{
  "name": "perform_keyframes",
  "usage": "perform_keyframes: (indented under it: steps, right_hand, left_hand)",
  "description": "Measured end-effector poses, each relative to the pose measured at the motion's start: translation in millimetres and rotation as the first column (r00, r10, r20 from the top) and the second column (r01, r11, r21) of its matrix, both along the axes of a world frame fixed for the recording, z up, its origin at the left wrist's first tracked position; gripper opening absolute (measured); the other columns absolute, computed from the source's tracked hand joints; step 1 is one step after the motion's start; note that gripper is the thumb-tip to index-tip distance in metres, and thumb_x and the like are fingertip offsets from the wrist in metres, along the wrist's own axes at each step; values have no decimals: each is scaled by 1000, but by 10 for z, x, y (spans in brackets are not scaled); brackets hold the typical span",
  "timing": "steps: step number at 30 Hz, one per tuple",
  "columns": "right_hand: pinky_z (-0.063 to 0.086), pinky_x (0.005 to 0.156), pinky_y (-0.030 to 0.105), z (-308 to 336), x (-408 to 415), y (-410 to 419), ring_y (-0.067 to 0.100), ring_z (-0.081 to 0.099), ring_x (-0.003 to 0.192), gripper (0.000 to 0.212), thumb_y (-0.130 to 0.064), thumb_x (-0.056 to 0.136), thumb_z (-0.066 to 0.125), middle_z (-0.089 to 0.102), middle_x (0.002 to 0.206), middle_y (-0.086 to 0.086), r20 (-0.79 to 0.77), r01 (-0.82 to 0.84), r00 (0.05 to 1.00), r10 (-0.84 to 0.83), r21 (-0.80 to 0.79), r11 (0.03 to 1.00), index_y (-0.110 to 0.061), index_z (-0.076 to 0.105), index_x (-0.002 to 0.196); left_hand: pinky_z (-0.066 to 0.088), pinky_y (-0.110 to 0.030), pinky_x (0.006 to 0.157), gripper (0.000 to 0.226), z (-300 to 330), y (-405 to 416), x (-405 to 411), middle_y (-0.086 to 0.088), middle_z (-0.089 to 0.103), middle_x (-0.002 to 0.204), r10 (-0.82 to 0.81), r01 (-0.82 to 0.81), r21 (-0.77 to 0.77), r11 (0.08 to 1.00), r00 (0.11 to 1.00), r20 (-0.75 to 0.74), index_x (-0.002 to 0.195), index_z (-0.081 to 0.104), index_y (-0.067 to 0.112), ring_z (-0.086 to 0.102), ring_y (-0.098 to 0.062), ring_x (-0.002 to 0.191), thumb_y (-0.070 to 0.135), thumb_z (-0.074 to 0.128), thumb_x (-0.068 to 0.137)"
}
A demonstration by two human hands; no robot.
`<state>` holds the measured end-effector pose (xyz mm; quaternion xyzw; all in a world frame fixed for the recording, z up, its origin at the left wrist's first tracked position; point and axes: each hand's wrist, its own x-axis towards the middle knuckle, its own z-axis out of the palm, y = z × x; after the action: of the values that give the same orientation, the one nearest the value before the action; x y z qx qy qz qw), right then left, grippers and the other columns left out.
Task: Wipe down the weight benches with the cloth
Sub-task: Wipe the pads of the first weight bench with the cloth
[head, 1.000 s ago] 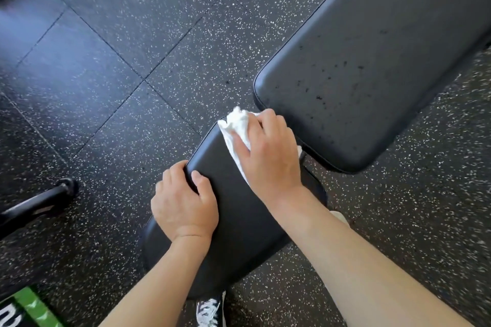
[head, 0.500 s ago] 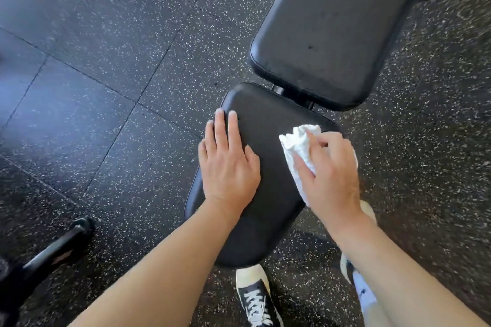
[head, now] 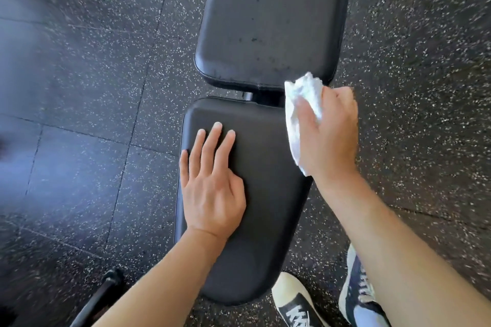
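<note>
A black padded weight bench fills the middle of the head view, its seat pad (head: 268,156) near me and its longer back pad (head: 273,16) beyond, speckled with small dark spots. My left hand (head: 212,183) lies flat on the seat pad's left side, fingers straight. My right hand (head: 329,135) grips a crumpled white cloth (head: 300,103) at the seat pad's far right edge, beside the gap between the two pads. The cloth hangs partly under my palm.
Black rubber floor tiles (head: 79,87) with white flecks surround the bench. A black metal bar (head: 98,300) of the frame juts in at the lower left. My two sneakers (head: 297,302) stand just below the seat pad's near end.
My view has swung so the bench runs straight ahead. My right hand with the cloth has slid from the seat pad's middle to its right edge. My left hand went from gripping the edge to lying flat.
</note>
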<state>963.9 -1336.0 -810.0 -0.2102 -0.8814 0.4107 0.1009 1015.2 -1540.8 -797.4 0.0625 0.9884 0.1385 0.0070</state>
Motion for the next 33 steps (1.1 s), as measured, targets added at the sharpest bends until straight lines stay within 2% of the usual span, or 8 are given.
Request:
perform_keyframes:
  steps: [5, 10, 13, 15, 19, 25, 29, 33]
  right_hand:
    - [47, 92, 48, -38, 382, -84, 28, 51, 100, 30, -39, 102, 56, 45, 111, -2, -41, 65, 997, -72, -156, 986, -10, 61, 97]
    - [44, 106, 44, -43, 929, -363, 31, 51, 118, 39, -23, 102, 58, 40, 133, 7, -50, 85, 994, -98, -211, 974, -4, 60, 136]
    - [44, 108, 37, 6, 1172, -562, 25, 51, 125, 44, -27, 104, 55, 40, 137, 8, -62, 154, 982, -178, -286, 946, -4, 56, 141]
    - [45, 108, 40, 25, 1259, -657, 25, 51, 127, 45, -27, 104, 54, 41, 137, 8, -49, 190, 975, -217, -324, 927, -4, 55, 142]
    - [45, 104, 49, 44, 1091, -650, 28, 51, 123, 49, -34, 101, 56, 44, 136, 7, -16, 266, 958, -287, -331, 906, -8, 52, 141]
    - [45, 106, 41, -1, 563, -361, 22, 54, 119, 44, -34, 105, 56, 54, 129, 7, -11, 256, 958, -285, -408, 876, -12, 53, 143]
    - [41, 113, 42, 26, 1069, -631, 23, 50, 135, 49, -26, 108, 52, 47, 146, 9, 13, 275, 955, -297, -422, 864, -4, 43, 151]
    - [33, 122, 35, 69, 1836, -1090, 11, 36, 149, 57, -31, 110, 47, 34, 159, -6, 40, 235, 969, -245, -469, 851, -18, 27, 161]
  left_hand:
    - [26, -60, 124, 70, 15, 17, 18, 8, 31, 170, 0, 0, 15, 1000, 1000, -18, 157, 44, 27, 22, -21, 161, 20, 44, 87]
    - [24, -58, 125, 68, 5, 27, 18, 3, 34, 169, 1, -1, -9, 1000, 1000, -23, 156, 46, 22, 25, -26, 159, 18, 41, 88]
    - [24, -58, 125, 66, 8, 21, 18, 1, 36, 168, -14, 14, 6, 1000, 999, -35, 154, 47, 19, 26, -27, 159, 17, 40, 88]
    - [23, -58, 126, 66, -11, 15, 29, 2, 35, 169, -17, 17, 8, 1000, 999, -38, 155, 46, 20, 24, -26, 160, 17, 39, 89]
    - [22, -55, 127, 65, -48, 9, 50, 4, 34, 169, -17, 18, 18, 1000, 997, -72, 155, 45, 24, 23, -23, 160, 16, 38, 90]
    - [18, -48, 129, 65, -65, 38, 58, 9, 34, 168, -7, 8, 12, 1000, 995, -97, 155, 44, 27, 22, -19, 159, 16, 36, 91]
    - [17, -50, 129, 67, -33, 52, 69, 9, 34, 168, 0, 2, 28, 1000, 996, -86, 155, 44, 26, 22, -19, 159, 16, 35, 90]
    - [17, -52, 129, 67, -17, 53, 74, 8, 34, 168, 11, -10, 18, 1000, 995, -96, 155, 44, 25, 23, -21, 159, 15, 36, 89]
